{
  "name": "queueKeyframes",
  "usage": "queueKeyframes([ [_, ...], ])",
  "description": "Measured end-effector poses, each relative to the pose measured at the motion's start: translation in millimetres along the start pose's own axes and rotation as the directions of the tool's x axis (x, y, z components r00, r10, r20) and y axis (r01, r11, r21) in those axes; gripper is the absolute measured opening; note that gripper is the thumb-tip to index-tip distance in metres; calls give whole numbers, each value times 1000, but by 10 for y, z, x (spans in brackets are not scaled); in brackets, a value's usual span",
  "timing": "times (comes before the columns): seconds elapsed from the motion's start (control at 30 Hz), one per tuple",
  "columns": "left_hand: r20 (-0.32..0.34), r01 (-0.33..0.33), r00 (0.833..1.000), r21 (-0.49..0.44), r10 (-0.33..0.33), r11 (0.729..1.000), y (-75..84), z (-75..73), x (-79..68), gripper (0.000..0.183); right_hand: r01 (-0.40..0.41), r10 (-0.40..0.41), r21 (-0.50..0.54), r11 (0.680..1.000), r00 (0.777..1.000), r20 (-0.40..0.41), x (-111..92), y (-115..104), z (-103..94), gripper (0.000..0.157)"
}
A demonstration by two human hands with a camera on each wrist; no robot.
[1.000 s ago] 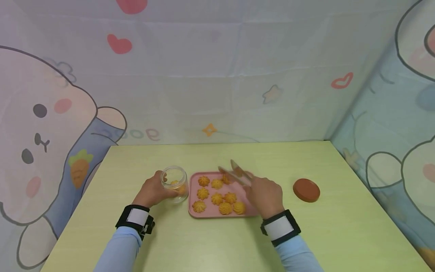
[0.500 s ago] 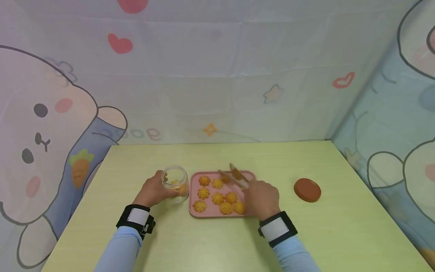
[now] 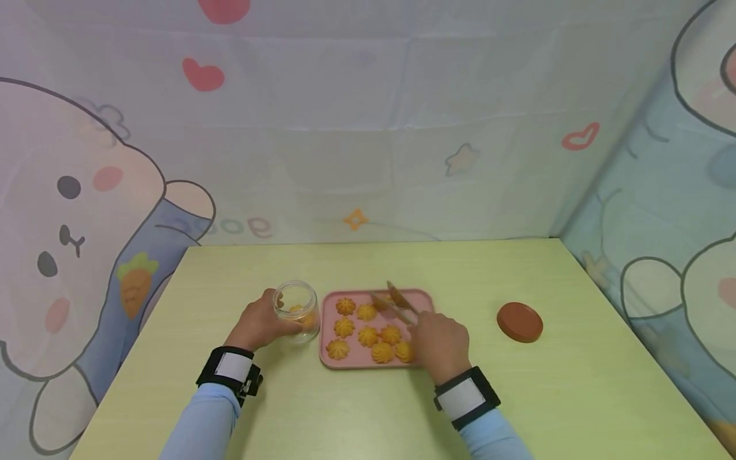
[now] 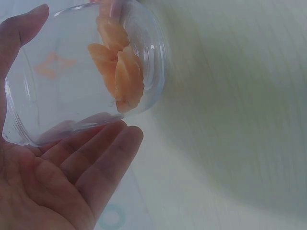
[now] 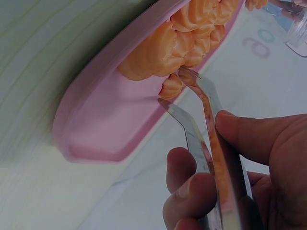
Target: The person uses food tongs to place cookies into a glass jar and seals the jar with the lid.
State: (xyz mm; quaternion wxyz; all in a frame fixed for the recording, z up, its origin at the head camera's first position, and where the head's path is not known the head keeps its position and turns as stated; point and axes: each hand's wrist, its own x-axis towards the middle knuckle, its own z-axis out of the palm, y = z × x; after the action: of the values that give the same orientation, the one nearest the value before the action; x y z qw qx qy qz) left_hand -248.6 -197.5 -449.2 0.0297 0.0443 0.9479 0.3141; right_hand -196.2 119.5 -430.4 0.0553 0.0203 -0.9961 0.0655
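Note:
My left hand [image 3: 261, 324] grips a clear glass jar [image 3: 296, 294] from its left side, thumb and fingers around the wall. Inside the jar lie a few orange-yellow piped cookies [image 4: 128, 79], seen through the glass in the left wrist view. My right hand [image 3: 441, 346] holds metal tongs [image 5: 218, 143] over the pink tray [image 3: 356, 366]. In the right wrist view the tong tips stand apart, one on each side of a cookie [image 5: 171, 87] near the tray's back edge. Several more swirled cookies [image 3: 368, 336] rest on the tray.
A round brown lid [image 3: 520, 322] lies to the right of the tray on the pale yellow table [image 3: 575, 402]. Behind the table hangs a printed cloth backdrop [image 3: 368, 153], with more of it along both sides.
My right hand has come down and slightly left, bringing the tongs onto the back of the tray around a cookie. My left hand and the jar have stayed in place.

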Motion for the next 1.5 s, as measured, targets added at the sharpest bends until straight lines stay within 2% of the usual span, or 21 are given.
queueKeyframes([
  [0.33,6,2,1000,-9,-2,1000,15,-16,-8,85,-11,11,-1,1000,1000,-2,16,-28,15,35],
  [0.77,7,9,1000,-20,-9,1000,-13,17,14,89,-81,77,45,996,994,79,-26,99,17,33],
  [1.2,1,-6,1000,-11,6,1000,-17,11,-1,89,-98,97,75,992,995,26,-28,228,-27,32],
  [1.5,-3,-8,1000,-9,8,1000,-39,10,5,89,-56,61,99,994,997,-51,-53,239,-65,29],
])
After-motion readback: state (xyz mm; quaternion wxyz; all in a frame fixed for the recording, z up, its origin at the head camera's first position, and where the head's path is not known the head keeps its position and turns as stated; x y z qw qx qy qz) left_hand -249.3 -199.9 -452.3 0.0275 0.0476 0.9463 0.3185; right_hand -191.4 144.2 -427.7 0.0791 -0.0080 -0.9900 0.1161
